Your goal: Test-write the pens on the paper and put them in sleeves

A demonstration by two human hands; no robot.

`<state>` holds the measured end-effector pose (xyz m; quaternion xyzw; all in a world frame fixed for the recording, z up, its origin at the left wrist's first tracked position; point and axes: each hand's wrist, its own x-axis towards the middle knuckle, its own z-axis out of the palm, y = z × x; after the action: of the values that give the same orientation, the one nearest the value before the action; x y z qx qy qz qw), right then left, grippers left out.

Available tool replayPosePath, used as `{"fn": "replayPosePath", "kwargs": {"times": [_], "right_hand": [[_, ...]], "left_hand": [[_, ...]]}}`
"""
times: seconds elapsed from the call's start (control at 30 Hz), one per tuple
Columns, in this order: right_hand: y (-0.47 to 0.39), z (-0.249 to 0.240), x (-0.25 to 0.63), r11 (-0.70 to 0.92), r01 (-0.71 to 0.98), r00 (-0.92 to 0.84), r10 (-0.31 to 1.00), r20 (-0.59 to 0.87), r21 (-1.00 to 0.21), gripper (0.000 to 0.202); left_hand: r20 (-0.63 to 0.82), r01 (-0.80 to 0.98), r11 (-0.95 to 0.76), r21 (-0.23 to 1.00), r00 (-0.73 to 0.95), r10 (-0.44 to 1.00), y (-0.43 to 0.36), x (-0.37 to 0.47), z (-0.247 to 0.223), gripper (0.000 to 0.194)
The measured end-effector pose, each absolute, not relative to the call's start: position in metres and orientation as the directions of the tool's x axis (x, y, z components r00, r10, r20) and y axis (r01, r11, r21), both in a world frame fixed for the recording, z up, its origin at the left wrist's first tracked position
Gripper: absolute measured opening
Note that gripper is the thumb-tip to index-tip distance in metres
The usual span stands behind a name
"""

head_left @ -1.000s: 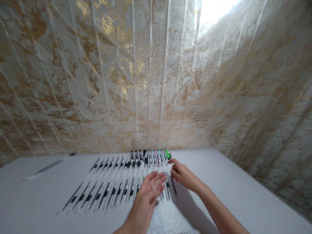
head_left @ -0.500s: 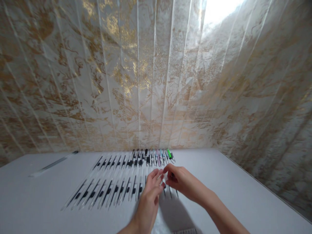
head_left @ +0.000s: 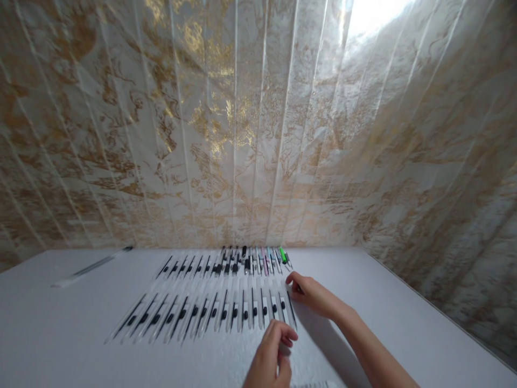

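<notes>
Pen parts lie in two rows on the white table. In the front row, clear pen barrels and dark refills [head_left: 243, 304] alternate with small black caps [head_left: 254, 311]. My right hand [head_left: 313, 295] is at the right end of this row, its fingers pinched together; a dark spot shows inside them, but I cannot make out what it is. My left hand [head_left: 272, 353] is nearer to me, just below the row's right end. Its fingers are loosely bent, with the thumb apart and nothing visible in them.
The back row holds more black pen parts [head_left: 226, 268], a pink pen [head_left: 265, 261] and a bright green highlighter [head_left: 283, 255]. A long clear packet [head_left: 95, 267] lies at the far left. A gold-patterned curtain [head_left: 226, 134] hangs behind the table.
My hands have moved apart. The left drew back towards me and to the right; the right shifted slightly right to the row's end. The front row's right part is uncovered now.
</notes>
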<state>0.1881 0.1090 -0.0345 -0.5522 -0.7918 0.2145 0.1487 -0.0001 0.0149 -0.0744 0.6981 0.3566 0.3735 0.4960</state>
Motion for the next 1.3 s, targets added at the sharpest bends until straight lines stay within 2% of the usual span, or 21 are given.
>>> {"fn": "replayPosePath", "kwargs": {"times": [0.3,0.53,0.67,0.8,1.0,1.3], "right_hand": [[0.109,-0.036,0.193,0.305,0.792,-0.35,0.937,0.017,-0.529,0.03],[0.103,-0.04,0.205,0.235,0.819,-0.277,0.961,-0.002,-0.524,0.03],[0.087,-0.031,0.197,0.21,0.825,-0.253,0.967,-0.01,-0.525,0.017],[0.073,-0.03,0.184,0.219,0.839,-0.223,0.973,0.052,-0.498,0.008],[0.064,-0.043,0.18,0.27,0.797,-0.231,0.963,0.14,-0.54,0.015],[0.062,-0.043,0.189,0.33,0.733,-0.304,0.941,0.147,-0.595,0.022]], "left_hand": [[0.262,0.095,-0.358,0.929,0.516,0.816,0.018,0.002,-0.088,0.049],[0.283,0.076,-0.383,0.921,0.548,0.787,0.019,0.002,-0.09,0.05],[0.312,0.087,-0.428,0.9,0.557,0.769,0.018,0.003,-0.091,0.047],[0.316,0.116,-0.452,0.885,0.562,0.764,0.017,0.005,-0.094,0.043],[0.325,0.159,-0.492,0.856,0.577,0.75,0.017,0.005,-0.096,0.042],[0.345,0.164,-0.529,0.833,0.593,0.727,0.016,0.004,-0.095,0.044]]}}
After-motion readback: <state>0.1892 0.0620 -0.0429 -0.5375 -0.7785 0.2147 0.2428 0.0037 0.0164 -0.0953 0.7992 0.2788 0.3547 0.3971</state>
